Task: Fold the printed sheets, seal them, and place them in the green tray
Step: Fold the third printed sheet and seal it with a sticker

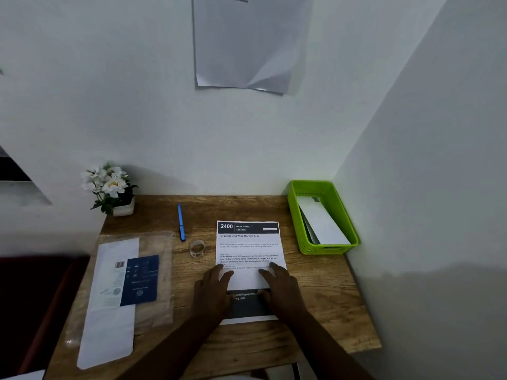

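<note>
A printed sheet [248,248] with a dark header reading "2400" lies on the wooden desk in front of me. Its lower part is folded up over the page, so a white flap covers the middle. My left hand [212,289] presses on the flap's left side with straight fingers. My right hand [282,287] presses on the flap's right side the same way. A roll of clear tape [197,248] stands just left of the sheet. The green tray [297,215] sits at the desk's back right corner and holds folded white sheets [323,223].
A blue pen [181,222] lies behind the tape. A clear plastic packet with white paper and a dark blue card [140,281] covers the desk's left side. A small pot of white flowers [111,187] stands at the back left. Walls close in behind and to the right.
</note>
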